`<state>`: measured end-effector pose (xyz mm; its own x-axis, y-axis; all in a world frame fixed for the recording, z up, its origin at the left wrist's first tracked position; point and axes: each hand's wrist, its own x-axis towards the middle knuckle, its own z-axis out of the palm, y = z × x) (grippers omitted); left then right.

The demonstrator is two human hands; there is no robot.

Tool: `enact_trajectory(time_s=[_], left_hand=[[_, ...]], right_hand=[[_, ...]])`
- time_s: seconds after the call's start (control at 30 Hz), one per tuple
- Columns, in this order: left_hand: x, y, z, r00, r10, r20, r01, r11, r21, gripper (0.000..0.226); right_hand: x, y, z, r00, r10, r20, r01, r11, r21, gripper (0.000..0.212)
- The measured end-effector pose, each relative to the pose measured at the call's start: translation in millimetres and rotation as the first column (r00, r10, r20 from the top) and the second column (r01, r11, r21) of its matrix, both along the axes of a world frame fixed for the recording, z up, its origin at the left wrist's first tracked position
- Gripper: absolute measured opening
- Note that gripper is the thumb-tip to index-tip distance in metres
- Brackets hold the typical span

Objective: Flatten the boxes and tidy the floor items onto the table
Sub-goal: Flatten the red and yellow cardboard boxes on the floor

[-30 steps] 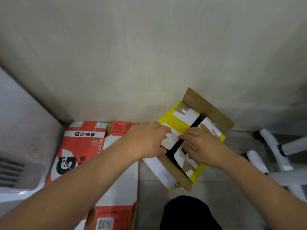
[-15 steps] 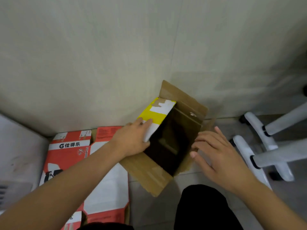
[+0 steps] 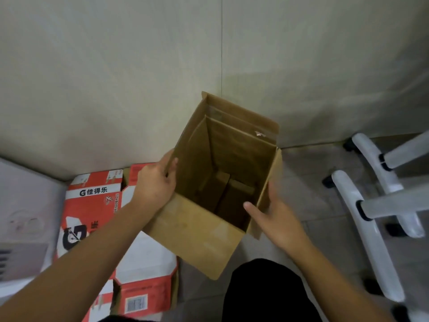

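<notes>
Red-and-white flattened carton [image 3: 92, 205] lies on the floor [image 3: 313, 205] at the left. Beside it, the left hand [image 3: 155, 184] grips the left wall of the brown cardboard box [image 3: 197, 231], upright with its mouth open. The right hand [image 3: 274, 219] clasps its right wall, thumb inside, fingers outside. White chair legs [image 3: 362, 217] stand rightmost.

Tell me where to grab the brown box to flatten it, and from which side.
Take the box by the top rims of its left and right walls, one hand from each side, much as the left hand and right hand sit now. Its open end faces up, so those rims are free to pinch; pushing opposite walls should probably shear it flat.
</notes>
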<state>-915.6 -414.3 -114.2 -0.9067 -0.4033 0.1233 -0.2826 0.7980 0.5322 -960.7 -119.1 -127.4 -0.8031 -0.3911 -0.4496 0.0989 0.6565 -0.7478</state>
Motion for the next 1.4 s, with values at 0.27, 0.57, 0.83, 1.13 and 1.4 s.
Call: enact_trajectory(time_s=[0.27, 0.57, 0.83, 1.13, 1.4], left_hand=[[-2, 16, 15, 0.926, 0.353, 0.131, -0.377, 0.872, 0.312, 0.036], [4, 13, 27, 0.917, 0.356, 0.181, -0.399, 0.848, 0.348, 0.041], [49, -1, 41, 0.904, 0.422, 0.066, -0.407, 0.802, 0.437, 0.038], [35, 20, 70, 0.89, 0.455, 0.008, -0.305, 0.582, 0.754, 0.025], [-6, 68, 66, 0.937, 0.342, 0.07, -0.105, 0.085, 0.991, 0.02]], right_hand=[[-20, -32, -18, 0.97, -0.182, -0.162, 0.195, 0.979, 0.065, 0.066], [-27, -30, -24, 0.966, -0.193, -0.17, 0.211, 0.973, 0.094, 0.056], [-27, -35, 19, 0.979, 0.058, -0.197, -0.036, 0.993, 0.115, 0.06], [56, -32, 147, 0.646, 0.144, -0.75, -0.307, 0.948, -0.081, 0.058], [18, -31, 47, 0.692, 0.314, -0.65, -0.086, 0.93, 0.358, 0.065]])
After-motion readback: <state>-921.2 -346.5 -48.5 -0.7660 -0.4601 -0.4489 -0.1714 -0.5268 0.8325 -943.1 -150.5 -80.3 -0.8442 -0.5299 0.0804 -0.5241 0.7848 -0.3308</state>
